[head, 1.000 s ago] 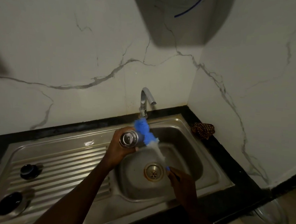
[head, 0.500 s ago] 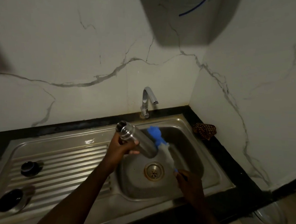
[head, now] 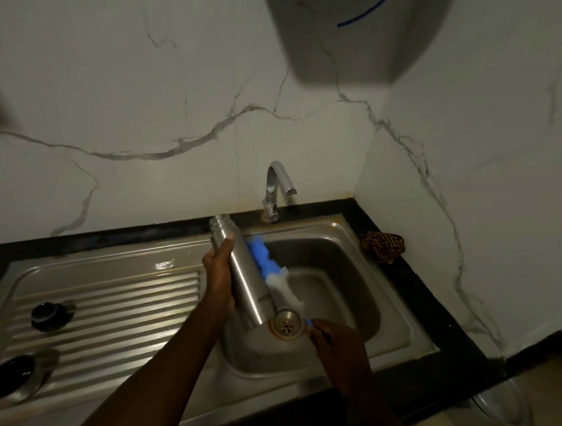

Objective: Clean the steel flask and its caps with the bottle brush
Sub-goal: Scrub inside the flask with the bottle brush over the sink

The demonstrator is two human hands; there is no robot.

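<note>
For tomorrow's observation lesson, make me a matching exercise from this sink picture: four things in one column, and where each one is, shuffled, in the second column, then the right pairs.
Things
1. steel flask
2. bottle brush
3. two dark caps
4. patterned cloth

Places
A. on the black counter in the corner, right of the sink
B. on the ribbed draining board
C. in the left hand, tilted over the basin
D. against the flask's side, its handle in the right hand

Pairs: 1-C, 2-D, 3-B, 4-A

Left hand [head: 218,276] grips flask [head: 243,273]; brush [head: 269,268] alongside.
</note>
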